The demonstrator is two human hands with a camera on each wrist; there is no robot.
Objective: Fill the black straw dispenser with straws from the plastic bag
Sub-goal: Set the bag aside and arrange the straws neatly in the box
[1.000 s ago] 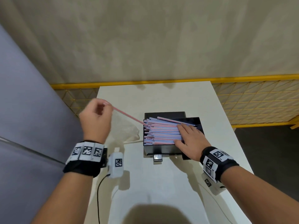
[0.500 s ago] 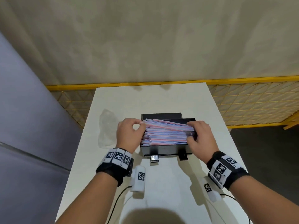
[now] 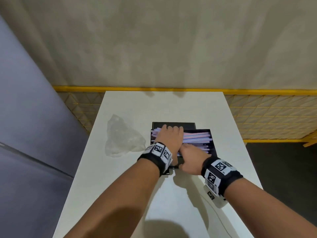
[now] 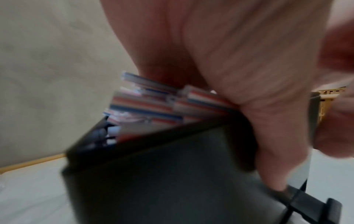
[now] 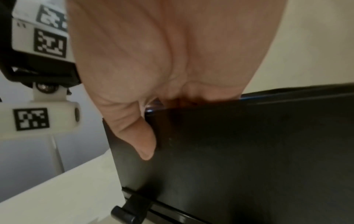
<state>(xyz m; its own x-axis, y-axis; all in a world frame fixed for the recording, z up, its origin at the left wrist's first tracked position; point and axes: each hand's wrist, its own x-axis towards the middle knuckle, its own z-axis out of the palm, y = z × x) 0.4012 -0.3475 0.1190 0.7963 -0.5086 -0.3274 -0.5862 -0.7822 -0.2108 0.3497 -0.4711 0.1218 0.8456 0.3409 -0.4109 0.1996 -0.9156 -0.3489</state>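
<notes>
The black straw dispenser [image 3: 212, 149] stands in the middle of the white table [image 3: 171, 107], heaped with pink and blue striped straws [image 3: 197, 137]. My left hand [image 3: 171, 136] lies palm down across the left half of the heap. In the left wrist view the palm [image 4: 229, 60] presses on the straw ends [image 4: 145, 106] above the dispenser wall [image 4: 172, 174]. My right hand [image 3: 192, 156] rests over the front rim with its fingers on the straws. Its thumb [image 5: 145, 144] lies against the front wall [image 5: 249, 144]. The clear plastic bag [image 3: 121, 140] lies crumpled to the left.
The dispenser's black lid [image 3: 173, 125] sticks out behind the straws. A black tab [image 5: 124, 212] juts from the dispenser's base. A yellow mesh fence [image 3: 265, 117] runs behind and to the right of the table, and a grey panel [image 3: 34, 117] stands on the left.
One second ago my left hand held a single straw in the air. Then both hands squared the heap at its ends. Now both have moved onto the top of the straws.
</notes>
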